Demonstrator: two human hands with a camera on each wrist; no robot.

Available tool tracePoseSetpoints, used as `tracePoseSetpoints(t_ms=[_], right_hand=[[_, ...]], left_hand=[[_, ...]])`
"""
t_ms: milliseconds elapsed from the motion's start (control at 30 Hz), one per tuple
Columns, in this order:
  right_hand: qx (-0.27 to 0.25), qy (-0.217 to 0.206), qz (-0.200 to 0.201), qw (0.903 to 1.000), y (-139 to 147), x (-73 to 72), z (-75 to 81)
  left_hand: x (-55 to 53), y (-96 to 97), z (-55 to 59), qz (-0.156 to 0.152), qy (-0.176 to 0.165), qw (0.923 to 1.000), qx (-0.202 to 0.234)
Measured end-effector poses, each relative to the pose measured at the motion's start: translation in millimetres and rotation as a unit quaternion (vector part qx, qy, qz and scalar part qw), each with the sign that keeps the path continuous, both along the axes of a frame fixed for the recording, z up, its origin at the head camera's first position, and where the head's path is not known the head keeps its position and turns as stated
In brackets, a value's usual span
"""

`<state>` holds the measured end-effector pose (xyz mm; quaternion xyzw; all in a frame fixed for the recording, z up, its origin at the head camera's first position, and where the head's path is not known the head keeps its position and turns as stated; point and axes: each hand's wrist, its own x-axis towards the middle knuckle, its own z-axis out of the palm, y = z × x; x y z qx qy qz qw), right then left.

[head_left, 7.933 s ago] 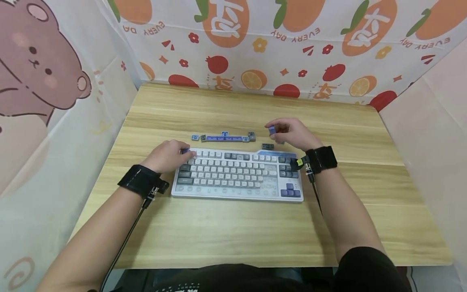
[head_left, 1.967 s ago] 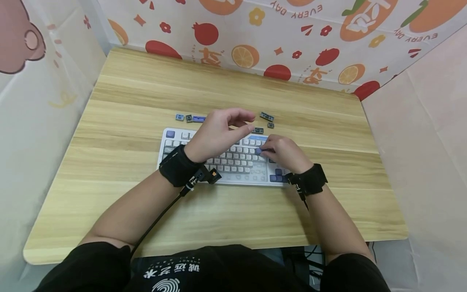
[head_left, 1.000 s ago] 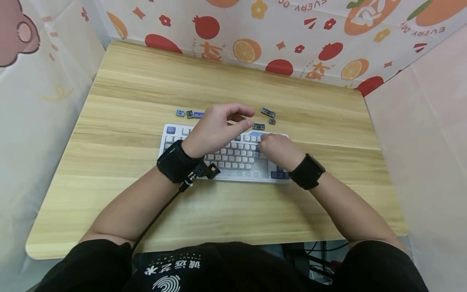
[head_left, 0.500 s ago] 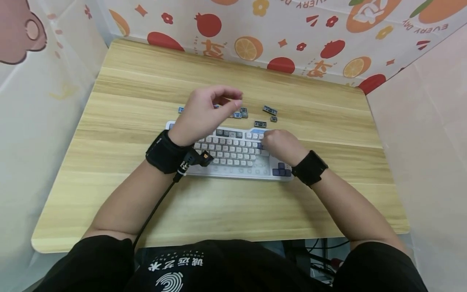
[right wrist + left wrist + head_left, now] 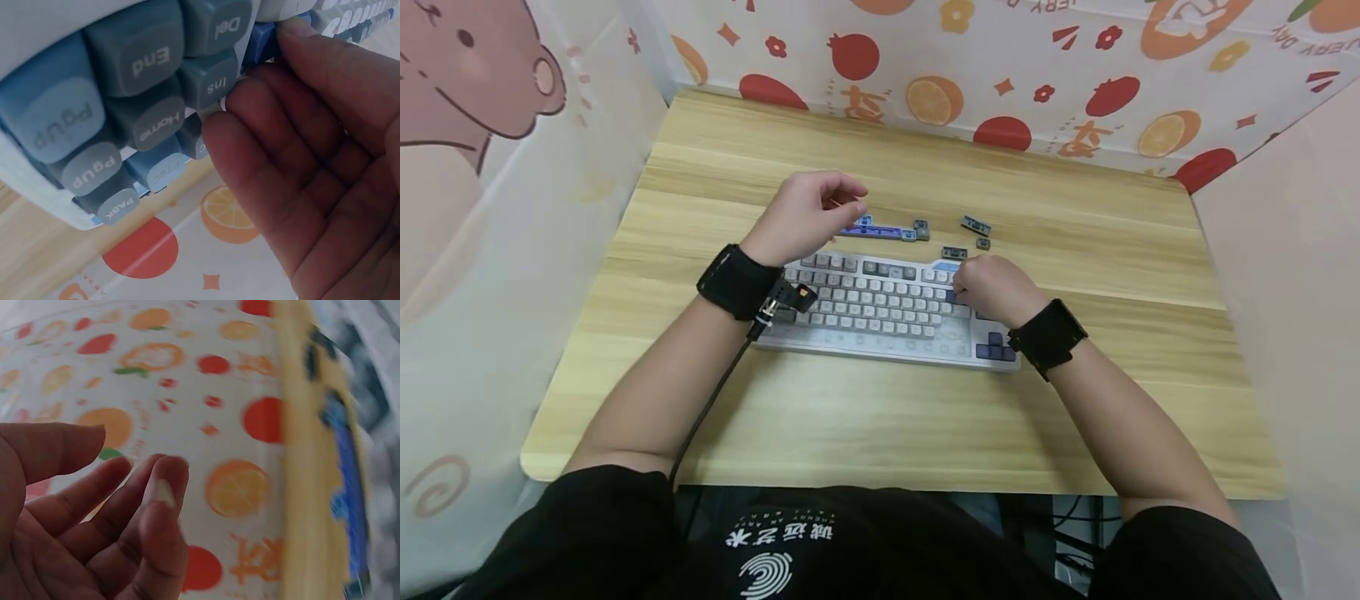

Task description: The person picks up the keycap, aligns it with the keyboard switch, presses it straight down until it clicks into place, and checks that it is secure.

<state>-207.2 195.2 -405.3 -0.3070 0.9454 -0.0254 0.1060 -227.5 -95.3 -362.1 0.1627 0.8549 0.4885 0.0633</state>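
A white keyboard (image 5: 880, 347) lies on the wooden table, with grey, white and blue keycaps. My right hand (image 5: 998, 287) is at its right part, pinching a blue keycap (image 5: 261, 44) between thumb and fingers among the keys. Beside those fingers, the right wrist view shows the grey Ins keycap (image 5: 209, 81) and End keycap (image 5: 140, 53). My left hand (image 5: 805, 215) hovers over the keyboard's far left corner, fingers loosely bent and holding nothing. Close to it, a long blue spacebar keycap (image 5: 880, 232) lies upside down behind the keyboard, partly hidden by that hand.
Small loose keycaps lie around the spacebar, including a grey one (image 5: 921, 231). Farther right are a long dark keycap (image 5: 976, 225), a small dark keycap (image 5: 982, 244) and another dark keycap (image 5: 954, 252) by the keyboard's back edge. A fruit-print cloth (image 5: 932, 100) hangs behind the table.
The right hand has brought the blue keycap from behind the keyboard onto its right part. My left hand has drawn back leftward from over the middle keys. The head view has shifted.
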Motion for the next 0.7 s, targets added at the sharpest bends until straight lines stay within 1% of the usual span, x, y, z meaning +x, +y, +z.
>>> tracePoseSetpoints(t_ms=[100, 167, 233, 300, 333, 400, 467, 500, 533, 600, 667, 700], right_hand=[[-0.004, 0.005, -0.001, 1.0, 1.1, 2.2, 1.1], [-0.004, 0.008, 0.0, 1.0, 1.5, 4.1, 1.3], [-0.005, 0.008, -0.002, 1.0, 0.3, 5.7, 1.4], [-0.008, 0.007, -0.007, 0.9999, -2.8, 6.7, 1.2], [-0.007, 0.007, -0.011, 0.9999, -1.8, 7.1, 2.2], [-0.008, 0.006, -0.018, 0.9998, -0.5, 8.0, 4.1], [-0.008, 0.006, -0.02, 0.9998, -0.3, 9.0, 5.4], [-0.007, 0.006, -0.018, 0.9998, -0.3, 9.6, 5.6], [-0.007, 0.005, -0.018, 0.9998, -0.5, 10.2, 5.5], [-0.005, 0.006, -0.017, 0.9998, -1.6, 11.6, 5.4], [-0.004, 0.01, -0.015, 0.9998, -2.5, 12.2, 4.7], [-0.005, 0.012, -0.015, 0.9998, -3.0, 12.4, 4.4]], left_hand=[[-11.7, -8.6, -2.0, -0.013, -0.016, 0.9981, -0.058], [-21.4, -12.8, -3.4, -0.022, -0.024, 0.9944, -0.101], [-30.6, -15.7, -4.8, -0.033, -0.031, 0.989, -0.141], [-39.7, -17.2, -7.4, -0.048, -0.033, 0.9812, -0.184], [-46.0, -14.3, -9.4, -0.058, -0.031, 0.9769, -0.203], [-56.2, -8.0, -12.9, -0.079, -0.031, 0.9668, -0.241], [-64.4, -2.0, -17.0, -0.097, -0.028, 0.9529, -0.286], [-66.9, 0.7, -17.9, -0.102, -0.029, 0.9456, -0.308], [-69.7, 3.0, -20.1, -0.106, -0.029, 0.9386, -0.327], [-77.4, 6.7, -27.9, -0.112, -0.026, 0.9226, -0.368], [-81.4, 10.3, -32.6, -0.11, -0.029, 0.9119, -0.394], [-82.2, 11.9, -34.6, -0.107, -0.033, 0.9084, -0.403]])
